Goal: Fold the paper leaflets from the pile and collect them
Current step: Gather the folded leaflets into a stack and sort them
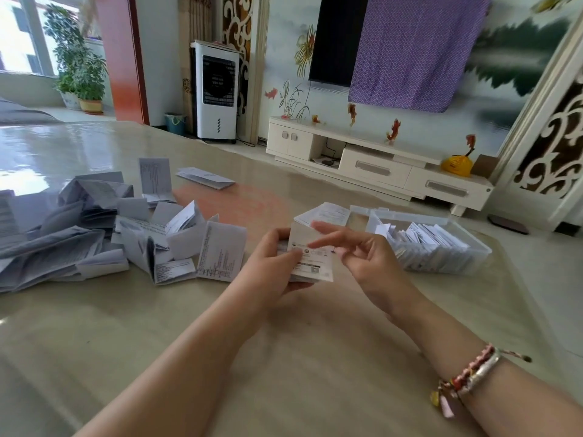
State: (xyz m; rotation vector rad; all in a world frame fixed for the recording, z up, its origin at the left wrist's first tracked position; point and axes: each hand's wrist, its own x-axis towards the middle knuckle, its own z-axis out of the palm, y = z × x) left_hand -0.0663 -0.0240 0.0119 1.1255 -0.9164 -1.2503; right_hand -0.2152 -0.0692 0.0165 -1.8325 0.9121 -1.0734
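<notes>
Two bare hands meet above the glossy beige worktop (284, 357), both gripping one small white printed paper leaflet (310, 258): the left hand (271, 266) curls round its near-left edge, the right hand (356, 257) pinches its top. A loose pile of white unfolded leaflets (94, 228) lies at left; a clear plastic box (441, 247) of folded ones stands just right.

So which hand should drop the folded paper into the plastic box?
Probably the right hand: it touches the folded leaflet, and the clear box sits on its side. The left hand is farther.
</notes>
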